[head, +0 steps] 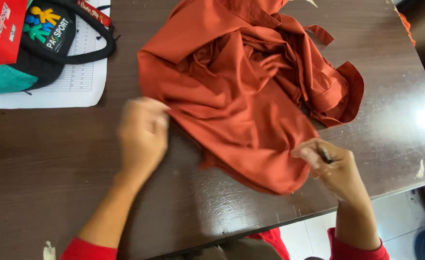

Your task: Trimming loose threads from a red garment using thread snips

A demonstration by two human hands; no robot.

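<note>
A crumpled rust-orange garment [241, 91] lies spread over the middle of a dark wooden table [44, 163]. My left hand [142, 135] pinches the cloth's left edge; the hand is blurred. My right hand [330, 166] grips the lower right hem near the table's front edge, and a small dark slim tool [324, 154] is held between its fingers. Both sleeves at my wrists are red.
At the back left a black and teal bag [39, 43] with a strap rests on a printed white sheet [73, 82], beside a red box [0, 29]. White tiled floor [395, 221] shows past the table's front right edge.
</note>
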